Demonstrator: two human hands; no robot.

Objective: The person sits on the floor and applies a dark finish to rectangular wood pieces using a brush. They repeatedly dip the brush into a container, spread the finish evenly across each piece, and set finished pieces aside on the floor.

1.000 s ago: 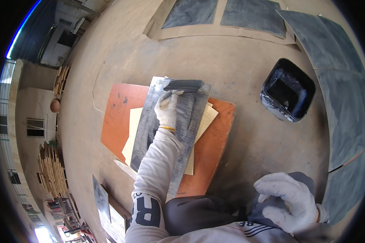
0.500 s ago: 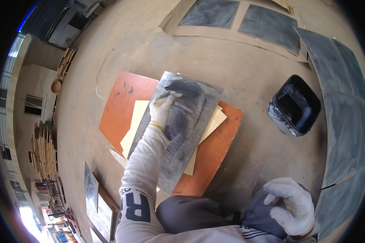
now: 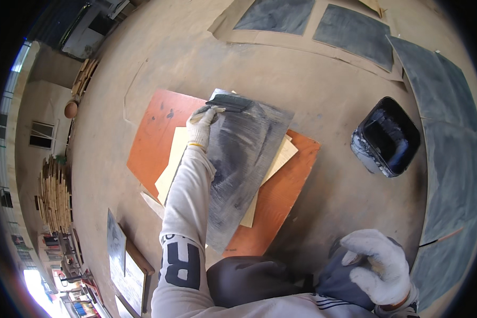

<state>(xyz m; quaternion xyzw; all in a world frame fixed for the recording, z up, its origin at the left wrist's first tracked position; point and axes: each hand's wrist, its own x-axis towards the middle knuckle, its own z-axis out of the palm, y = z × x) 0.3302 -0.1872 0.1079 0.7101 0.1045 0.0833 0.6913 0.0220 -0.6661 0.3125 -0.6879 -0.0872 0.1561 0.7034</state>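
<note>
My left hand (image 3: 200,126), in a white knit glove, is closed on the near left end of a dark, flat pad-like spreader (image 3: 230,102). Its exact kind cannot be made out. The spreader lies against the far end of a grey-black smeared board (image 3: 244,153), which rests at a slant on pale thin sheets (image 3: 175,151) and an orange-brown board (image 3: 156,119). Over my right thigh, my right hand (image 3: 379,265), also gloved, has its fingers curled but apart, with nothing in it.
A black squarish bucket (image 3: 359,151) with pale smears stands on the floor to the right. Dark-coated boards (image 3: 353,33) lie beyond it and along the right side (image 3: 450,175). More boards (image 3: 130,275) lean at lower left; bundled wood sticks (image 3: 54,196) stand farther left.
My left hand has moved slightly away and to the left with the spreader, which now sits nearer the board's far edge and looks more tilted. My right hand stays almost in place.
</note>
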